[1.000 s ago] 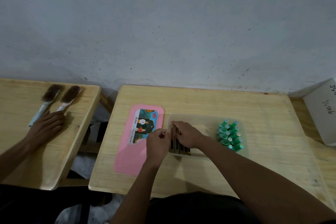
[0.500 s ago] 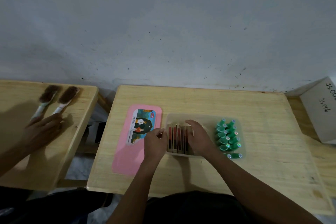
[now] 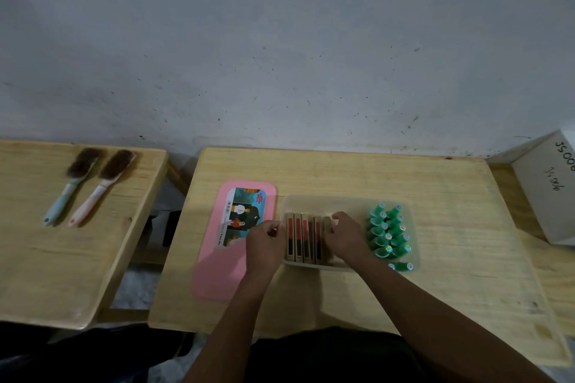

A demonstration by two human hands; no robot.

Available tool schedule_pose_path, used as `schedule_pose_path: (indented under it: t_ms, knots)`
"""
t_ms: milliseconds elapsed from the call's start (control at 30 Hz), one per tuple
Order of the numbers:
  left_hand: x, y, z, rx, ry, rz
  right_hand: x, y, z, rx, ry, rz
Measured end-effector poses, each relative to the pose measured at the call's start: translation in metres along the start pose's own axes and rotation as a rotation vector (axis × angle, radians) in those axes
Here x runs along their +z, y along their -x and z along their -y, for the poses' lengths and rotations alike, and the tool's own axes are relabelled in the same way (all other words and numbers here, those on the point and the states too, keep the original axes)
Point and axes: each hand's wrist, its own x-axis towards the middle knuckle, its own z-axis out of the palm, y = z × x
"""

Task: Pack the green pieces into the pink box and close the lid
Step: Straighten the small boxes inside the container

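The pink box's clear base (image 3: 348,198) stands on the middle table, and its pink lid (image 3: 217,270) lies flat beside it on the left. Several green pieces (image 3: 387,232) stand clustered in the base's right end; one more green piece (image 3: 402,266) lies on its side at the near right corner. A row of tan packs with red stripes (image 3: 303,239) fills the left part. My left hand (image 3: 264,242) is curled at the base's left wall and grips it. My right hand (image 3: 345,236) holds the rightmost pack, fingers bent over its far end.
Two brushes (image 3: 88,183) lie on a second wooden table (image 3: 46,274) to the left, across a gap. A white carton (image 3: 550,193) with handwriting sits at the right edge. The wall rises right behind the tables.
My right hand slid from the left packs to the rightmost one, uncovering the row. Another person's hand near the brushes has left the view. The camera tilted slightly.
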Motion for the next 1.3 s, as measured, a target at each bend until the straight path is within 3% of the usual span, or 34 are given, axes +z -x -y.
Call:
schedule_pose_path:
  t_ms: [133, 300, 467, 700, 833, 1300]
  knots:
    - [0.000, 0.000, 0.001, 0.002, 0.000, -0.007, -0.004, 0.002, 0.001, 0.046, -0.037, -0.020]
    - [0.002, -0.002, 0.003, 0.002, -0.010, -0.015, -0.022, 0.005, 0.005, 0.033, -0.367, 0.004]
    - [0.003, -0.003, 0.005, 0.004, 0.029, -0.026, -0.043, 0.011, 0.018, 0.226, -1.012, 0.290]
    - [0.003, -0.002, 0.005, 0.008, 0.034, -0.016, -0.042, 0.018, 0.016, 0.342, -1.309, 0.474]
    - [0.004, -0.002, 0.006, 0.013, 0.035, -0.015, -0.042, 0.020, 0.016, 0.309, -1.255, 0.517]
    - [0.004, -0.002, 0.007, 0.004, 0.027, -0.007, -0.037, 0.020, 0.014, 0.336, -1.167, 0.327]
